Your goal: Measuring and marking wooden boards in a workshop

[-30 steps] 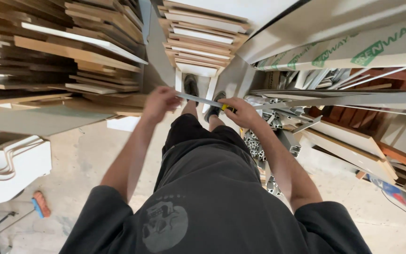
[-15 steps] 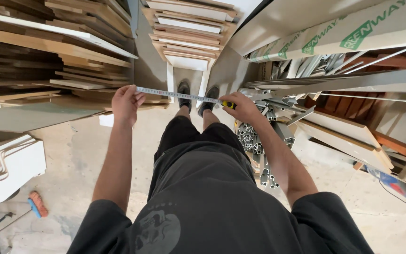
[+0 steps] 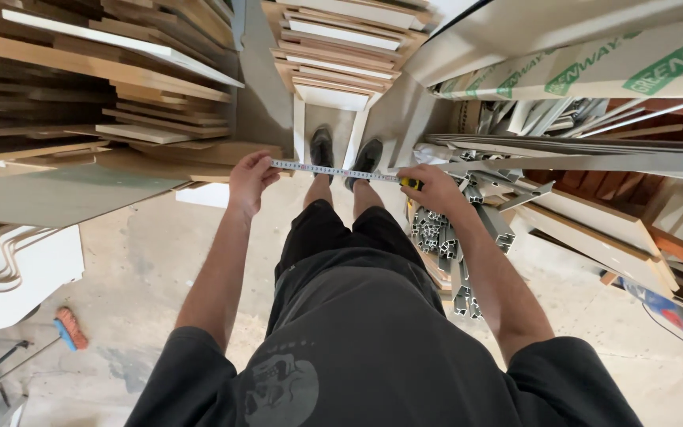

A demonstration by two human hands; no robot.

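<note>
Left hand point(image 3: 251, 180) pinched shut on the loose end of the tape measure point(image 3: 333, 171), right hand point(image 3: 434, 188) wrapped tight around its yellow case. Tape pulled out flat between both hands, above two dark shoes point(image 3: 345, 153) on the pale floor point(image 3: 120, 269). Stacked wooden boards point(image 3: 104, 87) just beside the left hand, grey metal bars point(image 3: 468, 237) beside the right.

Wood boards point(image 3: 112, 87) are stacked at ten o'clock, metal bars point(image 3: 452, 245) at three, a brush point(image 3: 70, 327) at eight.
</note>
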